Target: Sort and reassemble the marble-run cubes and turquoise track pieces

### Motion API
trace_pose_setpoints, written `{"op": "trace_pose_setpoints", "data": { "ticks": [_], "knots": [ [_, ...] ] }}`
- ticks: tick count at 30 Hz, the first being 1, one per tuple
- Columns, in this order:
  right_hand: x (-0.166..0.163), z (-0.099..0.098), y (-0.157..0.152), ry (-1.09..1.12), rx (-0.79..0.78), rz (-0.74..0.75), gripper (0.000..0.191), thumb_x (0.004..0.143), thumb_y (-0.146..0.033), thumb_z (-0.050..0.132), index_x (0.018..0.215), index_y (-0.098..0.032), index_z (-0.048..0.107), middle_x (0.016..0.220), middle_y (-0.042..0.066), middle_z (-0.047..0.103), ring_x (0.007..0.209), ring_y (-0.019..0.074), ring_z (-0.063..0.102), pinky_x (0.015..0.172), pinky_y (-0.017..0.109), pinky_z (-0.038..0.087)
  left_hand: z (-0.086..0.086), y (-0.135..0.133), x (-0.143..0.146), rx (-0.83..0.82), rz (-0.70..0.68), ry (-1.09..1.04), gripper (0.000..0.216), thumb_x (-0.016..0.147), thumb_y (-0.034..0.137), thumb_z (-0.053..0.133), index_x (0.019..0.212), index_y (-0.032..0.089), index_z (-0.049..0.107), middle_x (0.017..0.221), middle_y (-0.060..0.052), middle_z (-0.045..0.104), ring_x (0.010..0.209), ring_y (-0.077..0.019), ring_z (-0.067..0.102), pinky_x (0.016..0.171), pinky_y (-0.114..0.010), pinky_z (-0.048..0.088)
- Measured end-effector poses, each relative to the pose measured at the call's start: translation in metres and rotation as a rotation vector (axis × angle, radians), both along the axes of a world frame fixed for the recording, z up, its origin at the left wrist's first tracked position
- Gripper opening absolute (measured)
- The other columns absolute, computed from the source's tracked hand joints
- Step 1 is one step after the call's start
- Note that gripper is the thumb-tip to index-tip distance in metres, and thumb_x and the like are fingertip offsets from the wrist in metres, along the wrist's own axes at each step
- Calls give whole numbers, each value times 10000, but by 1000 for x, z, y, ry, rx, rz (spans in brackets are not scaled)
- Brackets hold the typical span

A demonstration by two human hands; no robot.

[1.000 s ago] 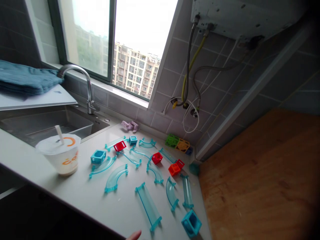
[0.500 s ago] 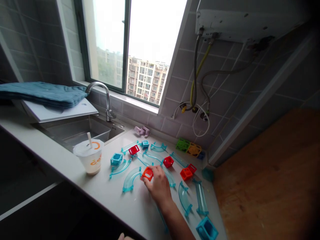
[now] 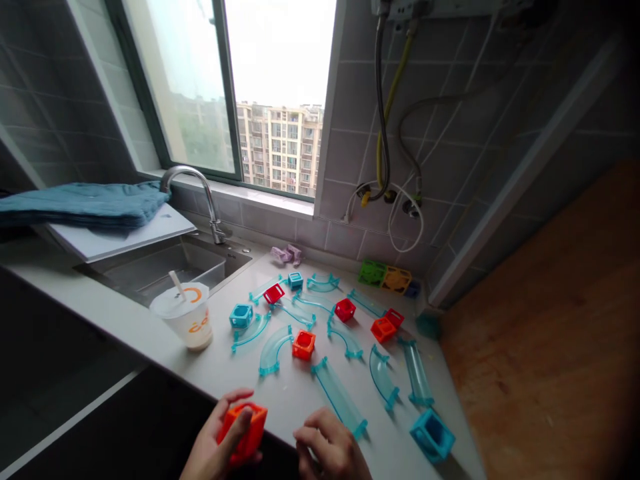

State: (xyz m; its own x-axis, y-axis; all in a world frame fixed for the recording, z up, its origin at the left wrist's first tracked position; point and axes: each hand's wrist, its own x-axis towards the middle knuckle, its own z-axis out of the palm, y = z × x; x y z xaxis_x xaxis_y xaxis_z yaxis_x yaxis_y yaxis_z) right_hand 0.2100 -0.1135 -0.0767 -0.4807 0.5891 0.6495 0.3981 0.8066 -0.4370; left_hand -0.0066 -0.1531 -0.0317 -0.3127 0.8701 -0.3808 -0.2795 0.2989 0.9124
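Note:
An orange-red cube frame is held in my left hand, low in front of the counter's edge, with the thumb across its near side. My right hand is beside it to the right, fingers curled in, and I see nothing in them. Just beyond, a straight clear-blue track piece lies on the counter. Another orange cube frame sits on the counter next to a curved blue track piece.
Several track pieces and cubes spread over the white counter, including a blue cube and a red cube. A drink cup stands by the sink. Green and yellow blocks lie against the wall.
My right hand has let go of the orange cube on the counter and drawn back toward me. My left hand has come up into view holding an orange-red cube. The view has shifted slightly.

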Motion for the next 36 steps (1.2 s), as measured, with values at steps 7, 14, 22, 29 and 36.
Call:
{"op": "trace_pose_setpoints", "data": {
  "ticks": [7, 14, 22, 29, 36],
  "knots": [
    [-3, 1, -4, -219, 11, 88, 114, 812, -136, 539, 804, -233, 600, 706, 17, 628, 617, 172, 598, 533, 267, 402, -2, 78, -63, 386, -326, 1245, 537, 917, 444, 714, 1379, 203, 586, 1267, -133, 688, 1207, -343, 642, 1079, -516, 486],
    [1, 9, -6, -212, -187, 101, 122, 896, -143, 551, 897, -228, 639, 815, 28, 665, 734, 173, 645, 648, 256, 463, 25, 95, -46, 670, -548, 1640, 521, 946, 462, 703, 1402, 245, 581, 1462, -160, 569, 1287, -354, 583, 1064, -520, 494],
    [4, 11, -8, -243, -289, 59, 127, 924, -217, 561, 933, -242, 685, 840, 16, 691, 707, 163, 658, 628, 257, 441, 79, 108, 45, 1428, -1149, 1746, 252, 1019, 242, 576, 780, 198, 643, 662, -30, 608, 613, -176, 540, 529, -357, 365],
    [3, 16, -5, -237, -245, 98, 95, 911, -216, 573, 851, -229, 645, 799, 20, 711, 717, 183, 687, 614, 267, 440, 75, 131, 73, 1494, -1265, 1727, 261, 975, 145, 562, 733, 219, 625, 661, -33, 600, 626, -179, 529, 516, -353, 377],
    [5, 14, -3, -185, -178, 118, 62, 899, -238, 608, 859, -225, 654, 785, 16, 715, 729, 178, 682, 622, 264, 456, 72, 156, 93, 1460, -1376, 1713, 297, 1010, 196, 533, 730, 217, 630, 661, -27, 602, 601, -161, 509, 519, -339, 351]
  ]
}}
